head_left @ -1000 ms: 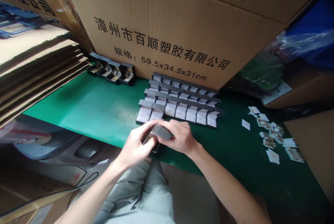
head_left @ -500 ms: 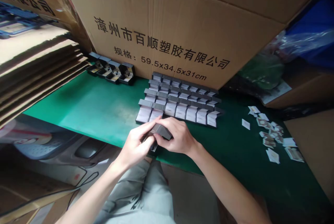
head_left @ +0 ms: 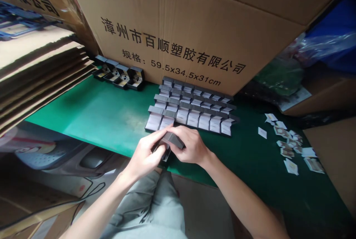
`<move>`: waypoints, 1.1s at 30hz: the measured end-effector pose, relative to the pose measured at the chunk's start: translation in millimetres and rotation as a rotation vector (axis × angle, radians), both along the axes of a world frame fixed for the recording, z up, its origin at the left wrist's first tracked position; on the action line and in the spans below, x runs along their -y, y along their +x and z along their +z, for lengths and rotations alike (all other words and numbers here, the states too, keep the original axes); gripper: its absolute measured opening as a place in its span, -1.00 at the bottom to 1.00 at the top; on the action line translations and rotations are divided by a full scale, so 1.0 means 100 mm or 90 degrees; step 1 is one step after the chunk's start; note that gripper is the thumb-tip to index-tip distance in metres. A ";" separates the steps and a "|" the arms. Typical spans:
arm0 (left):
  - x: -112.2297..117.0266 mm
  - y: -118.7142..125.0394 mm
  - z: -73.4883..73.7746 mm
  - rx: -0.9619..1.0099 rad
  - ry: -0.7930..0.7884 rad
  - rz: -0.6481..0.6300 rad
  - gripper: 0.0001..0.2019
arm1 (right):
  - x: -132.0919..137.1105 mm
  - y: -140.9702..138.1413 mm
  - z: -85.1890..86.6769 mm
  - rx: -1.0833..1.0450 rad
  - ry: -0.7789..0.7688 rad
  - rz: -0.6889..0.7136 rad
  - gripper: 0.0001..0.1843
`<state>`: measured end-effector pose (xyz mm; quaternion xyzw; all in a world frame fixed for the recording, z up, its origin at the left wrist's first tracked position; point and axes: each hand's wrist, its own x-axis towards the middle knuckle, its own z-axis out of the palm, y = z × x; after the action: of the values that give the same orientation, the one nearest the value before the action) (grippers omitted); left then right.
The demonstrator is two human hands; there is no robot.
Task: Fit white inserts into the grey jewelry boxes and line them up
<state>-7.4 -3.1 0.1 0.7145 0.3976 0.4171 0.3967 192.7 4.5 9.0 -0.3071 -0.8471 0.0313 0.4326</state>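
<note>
Near the table's front edge, both hands are closed on a small dark hinged box [head_left: 175, 141] with its lid raised. My left hand [head_left: 148, 153] grips its left side, with the thumb reaching toward the inside. Over the lid and right side curl the fingers of my right hand [head_left: 191, 144]. My fingers hide much of the box's inside. Just beyond my hands stand rows of similar open boxes [head_left: 183, 115] with white linings showing.
A few open black boxes [head_left: 121, 81] sit at the back left. Small white packets and cards [head_left: 289, 142] lie scattered at right. A large printed carton [head_left: 178, 27] walls off the back. Stacked cardboard sheets [head_left: 47, 72] border the left of the green table [head_left: 83, 109].
My left thumb has shifted slightly at the box's opening, and my right thumb has moved out of sight behind the lid. Both hands keep their hold.
</note>
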 end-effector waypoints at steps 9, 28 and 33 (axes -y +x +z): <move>-0.01 -0.01 -0.04 -0.009 -0.005 -0.009 -0.49 | 0.00 0.01 -0.04 0.020 0.026 -0.032 -0.68; -0.01 -0.01 -0.04 -0.026 0.002 0.002 -0.45 | 0.01 -0.02 -0.03 -0.018 0.054 -0.035 -0.58; -0.02 0.01 0.02 -0.030 0.006 -0.015 -0.47 | 0.02 0.00 -0.05 0.002 0.053 -0.040 -0.57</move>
<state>-6.5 -0.8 1.8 0.7308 0.3964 0.3974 0.3884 193.1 2.5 4.1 -0.3153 -0.8385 -0.0179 0.4442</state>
